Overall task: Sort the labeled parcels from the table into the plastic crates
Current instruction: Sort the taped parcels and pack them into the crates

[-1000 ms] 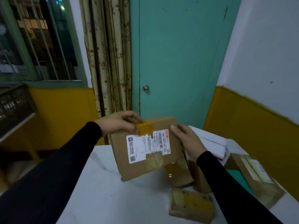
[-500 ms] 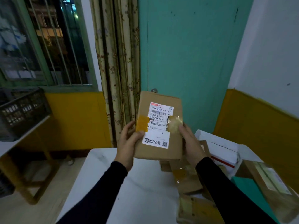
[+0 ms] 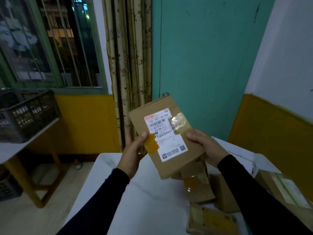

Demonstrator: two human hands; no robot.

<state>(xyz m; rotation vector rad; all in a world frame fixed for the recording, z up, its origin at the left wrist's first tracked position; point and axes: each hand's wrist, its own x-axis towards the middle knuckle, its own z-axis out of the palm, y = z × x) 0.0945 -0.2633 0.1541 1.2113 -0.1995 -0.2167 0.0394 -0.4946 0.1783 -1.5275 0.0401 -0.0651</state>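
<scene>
I hold a flat brown cardboard parcel (image 3: 169,160) up above the white table (image 3: 135,192), its white shipping label facing me and its top tilted to the left. My left hand (image 3: 133,153) grips its left edge, thumb by a yellow tape patch. My right hand (image 3: 205,146) grips its right edge near a clear tape strip. A black plastic crate (image 3: 28,114) stands on a side table at the far left. Several more brown parcels (image 3: 198,189) lie on the table under and right of my hands.
A teal door (image 3: 199,65) and a patterned curtain (image 3: 130,65) stand behind the table. A barred window fills the upper left. Another dark crate (image 3: 8,189) sits on the floor under the side table. A white box (image 3: 237,150) lies by the right wall.
The parcel was turned from lying sideways to standing upright, then tilted with its top leaning left. Both hands stayed on its edges. My view swung a little to the left.
</scene>
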